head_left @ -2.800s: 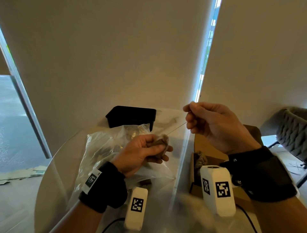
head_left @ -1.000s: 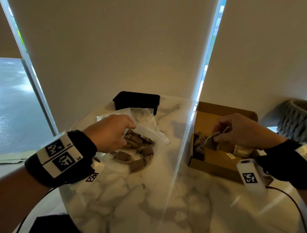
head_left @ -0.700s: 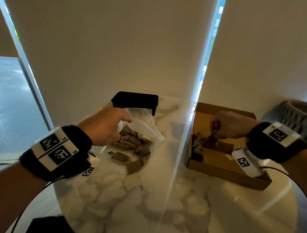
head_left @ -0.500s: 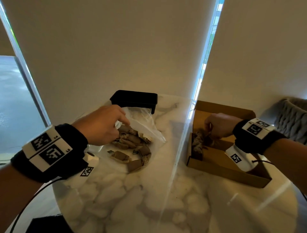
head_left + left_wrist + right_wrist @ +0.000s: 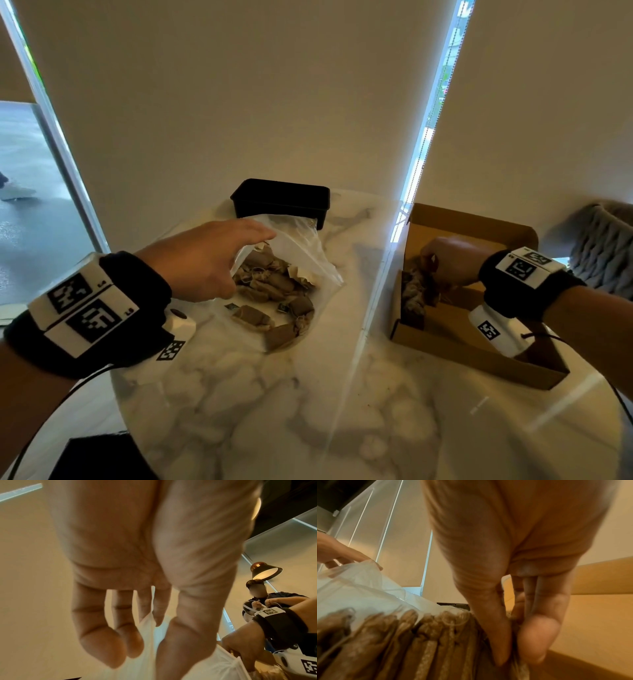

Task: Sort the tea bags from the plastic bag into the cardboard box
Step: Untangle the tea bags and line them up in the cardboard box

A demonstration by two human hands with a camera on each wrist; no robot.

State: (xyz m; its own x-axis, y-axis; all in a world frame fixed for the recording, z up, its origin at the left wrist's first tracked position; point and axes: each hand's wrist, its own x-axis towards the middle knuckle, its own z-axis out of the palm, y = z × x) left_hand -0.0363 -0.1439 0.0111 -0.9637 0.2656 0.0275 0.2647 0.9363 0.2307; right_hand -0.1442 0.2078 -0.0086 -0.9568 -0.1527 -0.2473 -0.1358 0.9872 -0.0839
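Observation:
A clear plastic bag (image 5: pixel 308 253) lies open on the marble table (image 5: pixel 308 411) with several brown tea bags (image 5: pixel 274 287) inside. My left hand (image 5: pixel 239 246) reaches over the bag's mouth with straight fingers (image 5: pixel 102 649), and the plastic (image 5: pixel 214 669) shows just behind them. To the right stands the open cardboard box (image 5: pixel 479 356), with a row of tea bags (image 5: pixel 412 294) upright at its left end. My right hand (image 5: pixel 442 263) is down in the box. Its thumb and fingers (image 5: pixel 513 653) pinch a tea bag (image 5: pixel 519 669) at the right end of that row (image 5: pixel 402 642).
A black rectangular container (image 5: pixel 281 202) sits behind the plastic bag, against the blind. A grey quilted chair (image 5: pixel 603 246) stands at the far right. The round table's edge curves close at the lower left. Another person (image 5: pixel 257 596) and a lamp (image 5: pixel 264 572) show in the left wrist view.
My right hand carried a tea bag into the box and lowered it against the row at the left end. My left hand stayed at the bag's mouth and its fingers straightened.

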